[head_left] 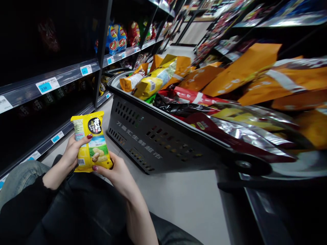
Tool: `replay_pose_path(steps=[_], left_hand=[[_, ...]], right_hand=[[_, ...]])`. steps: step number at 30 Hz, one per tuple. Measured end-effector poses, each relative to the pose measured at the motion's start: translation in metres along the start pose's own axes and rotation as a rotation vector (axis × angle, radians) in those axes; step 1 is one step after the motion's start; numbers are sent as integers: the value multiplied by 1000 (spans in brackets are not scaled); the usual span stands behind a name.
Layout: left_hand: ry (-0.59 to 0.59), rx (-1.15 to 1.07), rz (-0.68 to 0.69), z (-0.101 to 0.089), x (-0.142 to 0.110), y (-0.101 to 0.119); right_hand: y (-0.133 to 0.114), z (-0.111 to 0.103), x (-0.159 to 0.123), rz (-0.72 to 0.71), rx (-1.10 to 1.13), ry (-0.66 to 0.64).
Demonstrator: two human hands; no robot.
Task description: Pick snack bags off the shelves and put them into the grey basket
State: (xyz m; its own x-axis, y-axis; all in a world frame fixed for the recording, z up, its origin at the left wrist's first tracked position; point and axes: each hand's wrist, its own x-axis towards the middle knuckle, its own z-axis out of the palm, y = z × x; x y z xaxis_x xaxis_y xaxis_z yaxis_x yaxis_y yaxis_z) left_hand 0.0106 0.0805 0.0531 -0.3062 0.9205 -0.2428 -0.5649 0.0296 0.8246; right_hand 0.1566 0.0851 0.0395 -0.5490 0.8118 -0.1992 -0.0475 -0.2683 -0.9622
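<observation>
I hold a small yellow snack packet (91,141) with a peanut picture and a black round label, upright in front of me. My left hand (72,153) grips its left edge, thumb on the front. My right hand (114,170) is closed on its lower right corner. Both hands sit low at the left, above my knees. Just to the right stands a dark grey plastic shopping basket (153,143), heaped with orange, yellow and red snack bags (204,78).
Dark store shelves (51,81) with blue price tags run along the left, mostly bare nearby, with chip bags (120,35) farther back. More stocked shelving (255,20) lines the right. A pale floor aisle (178,200) runs between them.
</observation>
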Motion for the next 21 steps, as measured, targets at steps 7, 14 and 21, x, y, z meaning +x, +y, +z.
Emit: replay_pose_path(steps=[7, 14, 21], left_hand=[[32, -112, -258, -3, 5, 2], [38, -138, -390, -6, 10, 7], [169, -145, -31, 0, 3, -8]], right_hand=[[4, 1, 2, -34, -9, 4], [1, 2, -1, -30, -80, -21], [1, 11, 0, 48, 190, 185]])
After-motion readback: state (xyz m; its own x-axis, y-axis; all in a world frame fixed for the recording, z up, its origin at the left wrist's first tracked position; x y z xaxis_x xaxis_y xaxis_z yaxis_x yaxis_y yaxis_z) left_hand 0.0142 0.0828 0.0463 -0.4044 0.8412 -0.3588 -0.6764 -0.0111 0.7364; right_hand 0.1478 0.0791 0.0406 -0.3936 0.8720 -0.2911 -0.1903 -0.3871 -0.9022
